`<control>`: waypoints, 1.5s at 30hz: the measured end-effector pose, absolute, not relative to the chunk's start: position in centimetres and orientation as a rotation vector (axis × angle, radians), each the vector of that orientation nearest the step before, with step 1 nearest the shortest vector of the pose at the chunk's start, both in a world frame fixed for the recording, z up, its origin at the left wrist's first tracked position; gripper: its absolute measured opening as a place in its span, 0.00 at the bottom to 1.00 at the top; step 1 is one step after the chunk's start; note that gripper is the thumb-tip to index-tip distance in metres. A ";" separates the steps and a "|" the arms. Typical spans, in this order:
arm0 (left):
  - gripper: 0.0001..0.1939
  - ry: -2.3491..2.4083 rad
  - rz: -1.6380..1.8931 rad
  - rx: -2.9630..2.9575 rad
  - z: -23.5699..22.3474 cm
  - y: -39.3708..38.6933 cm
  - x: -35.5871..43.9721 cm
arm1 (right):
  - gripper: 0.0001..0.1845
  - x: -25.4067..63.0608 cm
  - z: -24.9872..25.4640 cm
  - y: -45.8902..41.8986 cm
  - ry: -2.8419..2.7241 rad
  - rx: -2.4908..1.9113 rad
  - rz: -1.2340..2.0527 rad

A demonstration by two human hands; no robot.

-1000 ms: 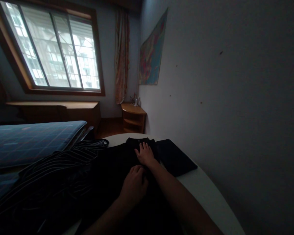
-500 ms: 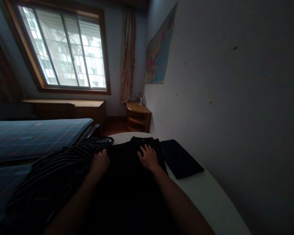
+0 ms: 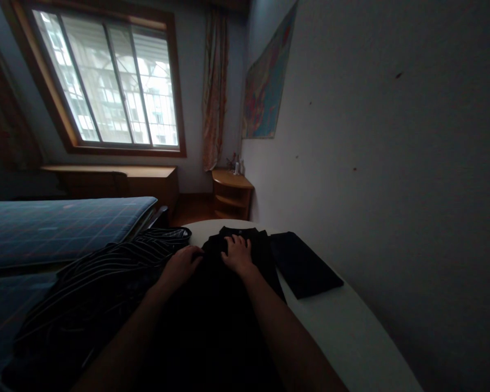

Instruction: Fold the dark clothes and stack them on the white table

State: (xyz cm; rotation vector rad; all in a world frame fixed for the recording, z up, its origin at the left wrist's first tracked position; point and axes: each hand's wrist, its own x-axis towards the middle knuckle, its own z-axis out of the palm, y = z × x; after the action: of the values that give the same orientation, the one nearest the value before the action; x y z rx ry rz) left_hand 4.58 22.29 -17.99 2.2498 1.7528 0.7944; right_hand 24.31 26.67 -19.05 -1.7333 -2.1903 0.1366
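A black collared shirt [image 3: 224, 310] lies on the white table [image 3: 343, 332], its collar at the far end. My left hand [image 3: 183, 265] is at the shirt's left side, fingers bent and closed on the cloth; the fingertips blend into the dark fabric. Flat on the upper part of the shirt, just below the collar, rests my right hand [image 3: 238, 255] with its fingers spread. A folded dark garment [image 3: 304, 264] lies right of the shirt. To the left is a heap of black cloth with white stripes [image 3: 118, 272].
A bed with a blue checked mattress [image 3: 65, 223] stands at the left. The wall [image 3: 371, 136] runs close along the table's right side. Beyond are a wooden corner shelf [image 3: 232, 178] and a low wooden desk [image 3: 147, 172] under the window.
My left hand has moved right, bringing the shirt's left side inward. My right hand has shifted slightly left and away from me on the shirt. The folded garment stays where it was.
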 end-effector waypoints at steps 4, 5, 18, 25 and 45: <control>0.12 1.760 0.743 2.255 -17.8 22.1 4.7 | 0.25 21.9 -19.1 25.8 -2.269 -1.316 0.019; 0.11 1.780 0.714 2.245 -17.5 21.9 4.7 | 0.19 21.6 -19.3 25.6 -2.261 -1.284 0.026; 0.13 2.045 0.786 1.995 -13.1 20.7 3.2 | 0.14 22.3 -21.0 26.9 -1.936 -1.321 0.447; 0.20 2.078 1.558 1.388 -12.9 21.9 0.8 | 0.32 21.4 -20.0 24.3 -2.237 -0.860 0.534; 0.11 1.455 0.943 1.974 -16.6 21.4 6.4 | 0.30 21.4 -21.3 27.7 -1.530 -1.091 1.201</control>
State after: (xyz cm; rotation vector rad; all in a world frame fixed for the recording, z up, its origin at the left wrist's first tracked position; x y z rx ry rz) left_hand 6.36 21.42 -16.61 1.9738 1.4555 0.9426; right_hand 21.40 27.68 -21.33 -1.0909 -1.5304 1.2014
